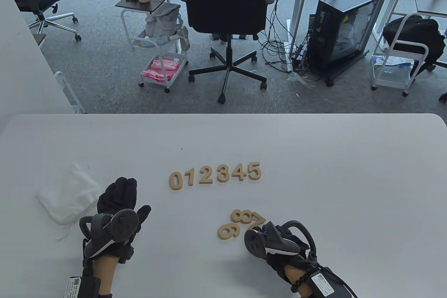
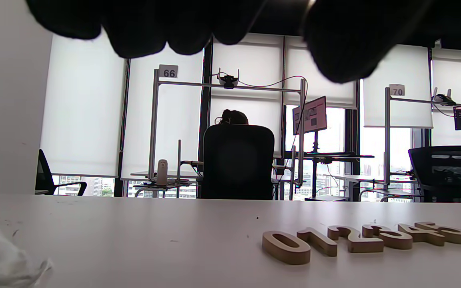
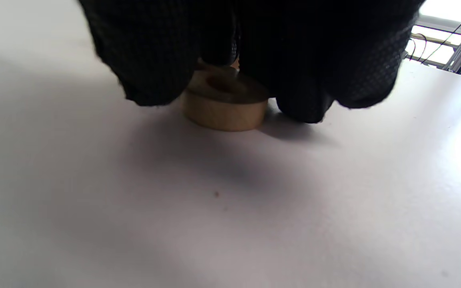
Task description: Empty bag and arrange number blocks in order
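Table view: row 0–5 (image 1: 215,175) laid | right hand (image 1: 279,242) fingers (image 3: 150,80) closing around a loose block (image 3: 224,105), lower centre | left hand (image 1: 117,203) flat, relaxed | next: 6 after 5

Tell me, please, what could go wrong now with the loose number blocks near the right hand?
The 6, 8 and 7 lie packed together at the right hand, so taking one may push the others. The loose 6 could be read as a 9 and placed wrongly. Carrying a block to the row might knock the 5 out of line.
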A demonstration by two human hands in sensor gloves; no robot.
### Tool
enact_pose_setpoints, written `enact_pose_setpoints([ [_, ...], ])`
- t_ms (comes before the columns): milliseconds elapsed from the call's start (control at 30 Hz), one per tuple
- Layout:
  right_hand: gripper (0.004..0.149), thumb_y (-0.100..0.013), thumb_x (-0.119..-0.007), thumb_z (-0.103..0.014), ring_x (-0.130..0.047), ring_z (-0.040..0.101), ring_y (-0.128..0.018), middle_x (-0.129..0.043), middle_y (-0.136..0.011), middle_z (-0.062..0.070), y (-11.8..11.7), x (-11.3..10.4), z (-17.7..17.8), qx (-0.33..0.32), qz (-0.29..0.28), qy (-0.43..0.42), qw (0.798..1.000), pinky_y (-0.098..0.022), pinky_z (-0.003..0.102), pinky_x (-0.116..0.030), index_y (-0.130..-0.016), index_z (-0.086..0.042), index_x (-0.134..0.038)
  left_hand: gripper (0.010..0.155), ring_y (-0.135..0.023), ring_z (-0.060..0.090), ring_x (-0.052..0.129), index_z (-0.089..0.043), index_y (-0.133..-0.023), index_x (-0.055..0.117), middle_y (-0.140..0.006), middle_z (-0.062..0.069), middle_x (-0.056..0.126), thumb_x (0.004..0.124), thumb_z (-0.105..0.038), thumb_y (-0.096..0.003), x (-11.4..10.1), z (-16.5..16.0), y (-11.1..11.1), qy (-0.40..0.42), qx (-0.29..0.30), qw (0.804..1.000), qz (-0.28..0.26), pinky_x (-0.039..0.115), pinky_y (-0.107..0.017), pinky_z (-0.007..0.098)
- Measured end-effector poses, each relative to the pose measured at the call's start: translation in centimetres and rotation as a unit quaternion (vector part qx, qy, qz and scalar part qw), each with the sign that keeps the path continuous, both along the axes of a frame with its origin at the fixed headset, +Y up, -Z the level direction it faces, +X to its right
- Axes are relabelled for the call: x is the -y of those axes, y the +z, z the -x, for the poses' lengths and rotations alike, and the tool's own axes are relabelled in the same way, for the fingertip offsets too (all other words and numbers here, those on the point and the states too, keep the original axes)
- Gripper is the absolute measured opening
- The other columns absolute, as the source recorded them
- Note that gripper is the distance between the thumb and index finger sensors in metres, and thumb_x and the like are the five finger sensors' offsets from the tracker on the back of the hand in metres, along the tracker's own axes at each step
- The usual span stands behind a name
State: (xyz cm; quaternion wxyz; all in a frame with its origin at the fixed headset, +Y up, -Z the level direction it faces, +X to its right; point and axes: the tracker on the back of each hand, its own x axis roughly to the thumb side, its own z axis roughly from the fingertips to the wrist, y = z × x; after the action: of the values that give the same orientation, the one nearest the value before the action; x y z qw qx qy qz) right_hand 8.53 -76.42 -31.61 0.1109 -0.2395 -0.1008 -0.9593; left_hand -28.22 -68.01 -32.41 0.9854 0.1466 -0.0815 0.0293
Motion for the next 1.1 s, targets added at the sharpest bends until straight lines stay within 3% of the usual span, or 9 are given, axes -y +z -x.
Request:
enact_pose_setpoints([
  [300,0.068,-0.043,-0.089,-0.035,-0.098,0.042,-0.073,-0.082,-0.094,0.020,0.2,0.3,0.5,-0.007,-0.030,0.017,0.999,-0.054,0.052,-0.089,-0.103,-0.011,-0.067,0.083,-0.098,0.059,0.067,-0.002,-0.111,0.051,-0.112,0.032,0.052,0.080,-0.049,-0.0487,0.0,0.0,0.0,-0.001,0.000,1.000,0.000,0.060,-0.067,0.073],
  [600,0.070,-0.044,-0.089,-0.032,-0.099,0.041,-0.069,-0.081,-0.093,0.025,0.3,0.4,0.6,-0.013,-0.023,0.016,1.000,-0.052,0.048,-0.092,-0.104,-0.007,-0.063,0.083,-0.098,0.059,0.067,-0.002,-0.111,0.051,-0.112,0.032,0.052,0.080,-0.049,-0.0487,0.0,0.1,0.0,0.002,-0.001,1.000,-0.001,0.060,-0.067,0.073],
  [700,0.069,-0.045,-0.088,-0.032,-0.099,0.041,-0.069,-0.081,-0.093,0.025,0.1,0.0,0.1,-0.001,-0.017,-0.008,1.000,-0.052,0.048,-0.092,-0.104,-0.008,-0.063,0.083,-0.098,0.059,0.067,-0.002,-0.111,0.051,-0.112,0.032,0.052,0.080,-0.049,-0.0487,0.0,0.2,0.0,0.003,-0.002,1.000,-0.002,0.060,-0.068,0.073],
  [867,0.069,-0.045,-0.088,-0.032,-0.098,0.041,-0.069,-0.080,-0.093,0.025,-0.7,-1.6,-2.3,0.044,0.015,-0.142,0.989,-0.052,0.048,-0.092,-0.104,-0.008,-0.064,0.083,-0.098,0.059,0.067,-0.002,-0.111,0.051,-0.112,0.032,0.052,0.080,-0.049,-0.0487,0.0,0.3,0.0,0.005,-0.004,1.000,-0.003,0.060,-0.067,0.073],
  [967,0.068,-0.046,-0.088,-0.032,-0.098,0.042,-0.070,-0.079,-0.094,0.025,-1.5,-2.5,-5.0,0.085,0.059,-0.302,0.948,-0.053,0.048,-0.092,-0.105,-0.009,-0.063,0.083,-0.098,0.059,0.067,-0.002,-0.111,0.051,-0.112,0.032,0.052,0.080,-0.049,-0.0487,0.0,0.3,0.0,0.004,-0.004,1.000,-0.003,0.060,-0.068,0.073],
  [1033,0.068,-0.047,-0.087,-0.031,-0.097,0.042,-0.071,-0.078,-0.096,0.025,-2.1,-2.8,-6.9,0.110,0.094,-0.417,0.897,-0.054,0.049,-0.091,-0.106,-0.009,-0.061,0.083,-0.098,0.059,0.067,-0.002,-0.111,0.051,-0.112,0.032,0.052,0.080,-0.049,-0.0487,-0.1,0.3,0.0,0.004,-0.003,1.000,-0.003,0.060,-0.067,0.073],
  [1067,0.068,-0.048,-0.087,-0.031,-0.097,0.042,-0.072,-0.078,-0.096,0.025,-2.4,-2.7,-8.0,0.121,0.116,-0.484,0.859,-0.054,0.049,-0.091,-0.106,-0.009,-0.061,0.083,-0.098,0.059,0.067,-0.002,-0.111,0.051,-0.112,0.032,0.052,0.080,-0.049,-0.0488,-0.1,0.3,0.0,0.004,-0.003,1.000,-0.004,0.060,-0.067,0.073],
  [1100,0.067,-0.049,-0.086,-0.031,-0.096,0.043,-0.073,-0.076,-0.098,0.025,-2.6,-2.6,-8.6,0.126,0.129,-0.521,0.834,-0.055,0.049,-0.090,-0.107,-0.010,-0.059,0.083,-0.098,0.059,0.067,-0.002,-0.111,0.051,-0.112,0.032,0.052,0.080,-0.049,-0.0487,-0.1,0.3,0.0,0.004,-0.003,1.000,-0.004,0.060,-0.068,0.073],
])
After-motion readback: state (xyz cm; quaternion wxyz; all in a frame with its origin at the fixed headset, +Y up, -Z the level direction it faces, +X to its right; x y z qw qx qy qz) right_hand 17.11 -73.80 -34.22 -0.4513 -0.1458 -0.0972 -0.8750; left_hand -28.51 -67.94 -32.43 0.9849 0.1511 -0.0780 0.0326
